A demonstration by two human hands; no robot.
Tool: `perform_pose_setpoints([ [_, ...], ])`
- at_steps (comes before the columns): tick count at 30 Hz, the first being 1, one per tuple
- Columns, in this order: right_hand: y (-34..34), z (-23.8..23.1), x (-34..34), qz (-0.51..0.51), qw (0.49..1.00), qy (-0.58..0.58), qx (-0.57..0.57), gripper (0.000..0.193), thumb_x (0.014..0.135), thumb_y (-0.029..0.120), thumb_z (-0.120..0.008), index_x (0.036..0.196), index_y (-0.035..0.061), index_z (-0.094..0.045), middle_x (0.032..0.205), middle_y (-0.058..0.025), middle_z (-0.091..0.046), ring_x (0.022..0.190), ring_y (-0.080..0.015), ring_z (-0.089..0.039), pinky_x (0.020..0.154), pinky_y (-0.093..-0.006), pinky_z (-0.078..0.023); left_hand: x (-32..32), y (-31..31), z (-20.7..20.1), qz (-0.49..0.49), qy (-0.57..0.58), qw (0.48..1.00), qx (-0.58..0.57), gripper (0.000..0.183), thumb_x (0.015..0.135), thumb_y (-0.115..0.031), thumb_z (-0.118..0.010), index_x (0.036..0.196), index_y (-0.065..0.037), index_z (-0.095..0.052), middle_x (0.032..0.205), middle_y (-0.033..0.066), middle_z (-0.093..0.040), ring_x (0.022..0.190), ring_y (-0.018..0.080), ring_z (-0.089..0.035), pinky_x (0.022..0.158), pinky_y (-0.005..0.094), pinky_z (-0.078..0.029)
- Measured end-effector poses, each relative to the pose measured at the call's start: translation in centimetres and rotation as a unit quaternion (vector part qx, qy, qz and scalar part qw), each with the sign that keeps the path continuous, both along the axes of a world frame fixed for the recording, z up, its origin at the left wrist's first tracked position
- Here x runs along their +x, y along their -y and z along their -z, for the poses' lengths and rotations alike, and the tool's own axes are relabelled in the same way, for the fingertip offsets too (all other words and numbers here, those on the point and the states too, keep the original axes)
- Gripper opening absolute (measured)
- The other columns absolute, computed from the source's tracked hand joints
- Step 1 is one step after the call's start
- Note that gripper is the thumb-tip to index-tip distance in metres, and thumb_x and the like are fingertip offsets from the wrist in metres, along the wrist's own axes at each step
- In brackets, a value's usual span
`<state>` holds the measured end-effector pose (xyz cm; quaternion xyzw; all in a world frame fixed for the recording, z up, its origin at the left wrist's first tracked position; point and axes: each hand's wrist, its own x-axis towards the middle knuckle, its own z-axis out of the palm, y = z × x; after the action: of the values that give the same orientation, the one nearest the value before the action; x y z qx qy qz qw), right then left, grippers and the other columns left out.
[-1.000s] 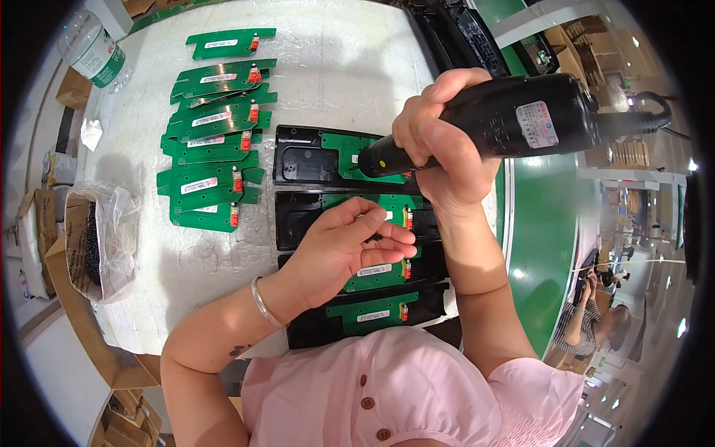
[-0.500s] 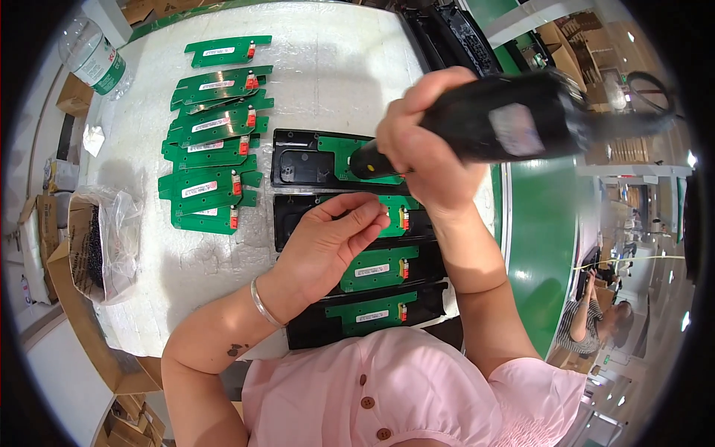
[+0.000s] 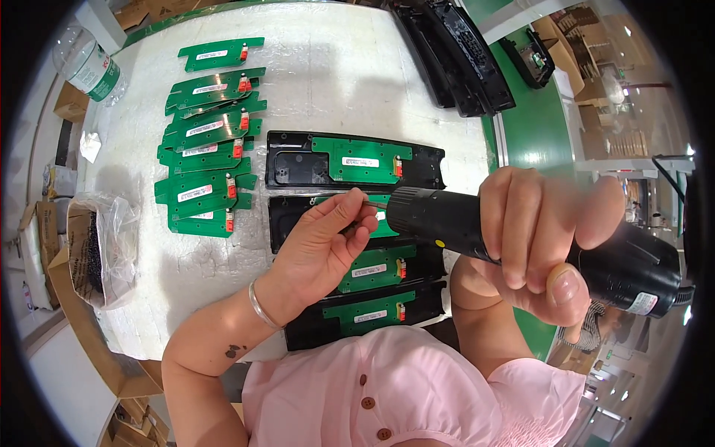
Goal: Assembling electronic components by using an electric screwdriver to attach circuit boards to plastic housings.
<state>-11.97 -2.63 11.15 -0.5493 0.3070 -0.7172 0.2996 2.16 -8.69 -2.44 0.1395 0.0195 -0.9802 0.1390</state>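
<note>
Four green boards in four black casings, my right fingers curled round one driver, left fingers pinched together at its bit

A thick black screwdriver with a yellow dot sits slantwise in the right hand — its thin bit points to the left hand's fingertips. Four black cases lie in a column, each holding a green circuit board.
</note>
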Motion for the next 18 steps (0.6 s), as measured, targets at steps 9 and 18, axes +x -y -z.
perform_pose_setpoints([
  [9, 2.6, 5.0, -1.8, 0.092, 0.992, 0.049, 0.069, 0.026, 0.072, -0.003, -0.051, 0.095, 0.0022, -0.039, 0.064, -0.0048, -0.046, 0.047, -0.0109, -0.043, 0.046, -0.0249, -0.039, -0.6, -0.5, -1.7, 0.092, 0.089, 0.991, -0.037, 0.030, 0.092, -0.019, -0.045, 0.112, 0.003, -0.049, 0.104, 0.0141, -0.056, 0.103, 0.0233, -0.054, 0.090, 0.0305, -0.044],
  [18, 3.2, 6.5, -2.9, 0.110, 0.988, 0.064, 0.089, 0.021, 0.069, -0.004, -0.051, 0.089, -0.0012, -0.043, 0.061, -0.0071, -0.050, 0.046, -0.0105, -0.044, 0.045, -0.0241, -0.040, -0.4, -0.5, -1.3, 0.099, 0.084, 0.975, -0.180, 0.020, 0.092, -0.015, -0.043, 0.103, 0.001, -0.049, 0.103, 0.0162, -0.058, 0.097, 0.0245, -0.058, 0.085, 0.0307, -0.047],
])
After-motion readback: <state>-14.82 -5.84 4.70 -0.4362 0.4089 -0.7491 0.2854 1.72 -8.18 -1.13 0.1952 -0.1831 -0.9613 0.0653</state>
